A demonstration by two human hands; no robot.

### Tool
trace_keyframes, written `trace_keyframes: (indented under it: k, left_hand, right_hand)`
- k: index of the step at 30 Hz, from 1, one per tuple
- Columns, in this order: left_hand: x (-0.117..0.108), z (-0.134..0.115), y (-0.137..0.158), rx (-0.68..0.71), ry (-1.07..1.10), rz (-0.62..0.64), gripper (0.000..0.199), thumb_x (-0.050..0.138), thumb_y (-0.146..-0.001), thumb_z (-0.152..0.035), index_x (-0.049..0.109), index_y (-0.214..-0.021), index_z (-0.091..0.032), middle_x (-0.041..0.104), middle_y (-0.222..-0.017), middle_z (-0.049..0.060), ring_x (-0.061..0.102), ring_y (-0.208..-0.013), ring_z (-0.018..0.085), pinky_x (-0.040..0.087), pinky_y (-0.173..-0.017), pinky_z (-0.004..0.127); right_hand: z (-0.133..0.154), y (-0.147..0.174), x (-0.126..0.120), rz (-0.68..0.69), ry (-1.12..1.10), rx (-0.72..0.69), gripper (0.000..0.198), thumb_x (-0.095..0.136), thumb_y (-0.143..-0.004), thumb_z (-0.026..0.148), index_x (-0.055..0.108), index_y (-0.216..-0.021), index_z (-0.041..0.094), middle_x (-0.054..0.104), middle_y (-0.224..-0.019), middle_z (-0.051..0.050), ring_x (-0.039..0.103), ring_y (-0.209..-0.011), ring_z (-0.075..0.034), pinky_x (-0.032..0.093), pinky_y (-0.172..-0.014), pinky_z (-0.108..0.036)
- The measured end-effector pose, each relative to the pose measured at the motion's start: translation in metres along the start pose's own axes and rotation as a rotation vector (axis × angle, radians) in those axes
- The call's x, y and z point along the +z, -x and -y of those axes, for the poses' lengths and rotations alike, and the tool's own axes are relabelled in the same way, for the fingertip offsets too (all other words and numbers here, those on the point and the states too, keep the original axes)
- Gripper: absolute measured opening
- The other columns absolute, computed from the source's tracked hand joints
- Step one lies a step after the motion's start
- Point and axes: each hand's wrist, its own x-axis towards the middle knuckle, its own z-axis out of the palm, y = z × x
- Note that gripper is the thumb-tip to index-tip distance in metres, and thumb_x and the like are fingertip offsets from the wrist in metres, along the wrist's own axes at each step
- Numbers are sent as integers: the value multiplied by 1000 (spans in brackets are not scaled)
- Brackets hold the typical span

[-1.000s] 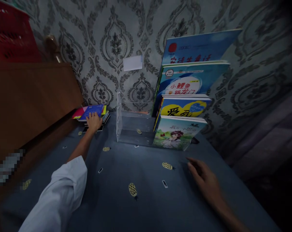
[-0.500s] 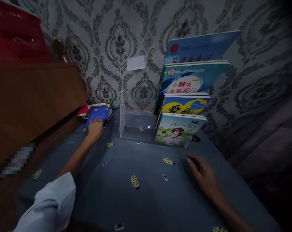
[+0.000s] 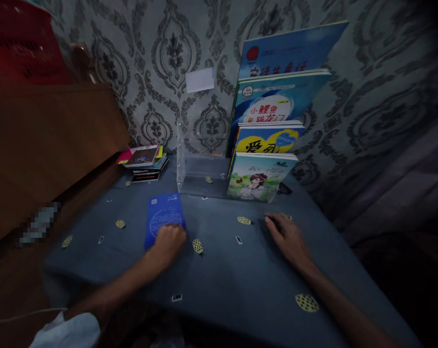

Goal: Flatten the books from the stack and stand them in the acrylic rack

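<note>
My left hand (image 3: 170, 240) is closed on the lower right part of a thin blue book (image 3: 164, 212), its fingertips hidden from view. The book has a round pale pattern and a small square code on its cover, and it is just above or on the cloth. My right hand (image 3: 286, 237) rests at the right of the table, fingers stretched forward and thumb apart, holding nothing. Beyond it stands a clear acrylic rack (image 3: 182, 166), whose right side carries children's books in steps, the front one a green picture book (image 3: 260, 176). A stack of books (image 3: 144, 162) lies at the back left.
A dark blue cloth printed with yellow pineapples covers the table (image 3: 219, 270). Along the left runs a brown wooden panel (image 3: 52, 140) with a red bag (image 3: 23, 46) above it. A small dark object (image 3: 284, 188) lies behind the rack's right end. Patterned wallpaper backs everything.
My left hand has brought the blue book from the top of the stack toward me and to the right. A dark-covered book now tops the stack. My right hand stays at the table's right.
</note>
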Motion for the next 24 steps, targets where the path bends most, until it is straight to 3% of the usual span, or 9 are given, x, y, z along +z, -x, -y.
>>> trace_keyframes:
  k: [6,11,18,24]
  left_hand:
    - [-9,-83,14,247,-93,-37,31,56,-82,-6,72,-109,-5,70,-104,28,71,-91,32,54,-68,36]
    - [-3,-118,20,423,-126,-80,40,58,-89,-16,65,-127,-7,62,-128,30,65,-112,40,57,-73,43]
    - [0,-116,15,410,65,-140,46,55,-96,-48,69,-115,-9,65,-123,24,62,-116,36,56,-78,43]
    - [-5,-80,-12,379,115,-162,28,45,-102,-28,68,-110,-15,70,-116,13,67,-107,25,54,-86,37]
  right_hand:
    - [10,4,-3,71,3,-74,40,42,-95,51,70,-90,23,66,-81,-7,63,-76,-24,53,-73,-38]
    - [25,10,-3,139,-14,-136,35,42,-98,44,69,-93,22,69,-85,-8,65,-81,-25,54,-75,-39]
    - [54,25,11,289,-84,-350,29,45,-100,32,72,-105,22,73,-108,-10,67,-104,-26,53,-96,-47]
    - [54,38,32,392,-11,-502,34,48,-98,27,66,-126,18,66,-131,-15,59,-125,-29,47,-105,-54]
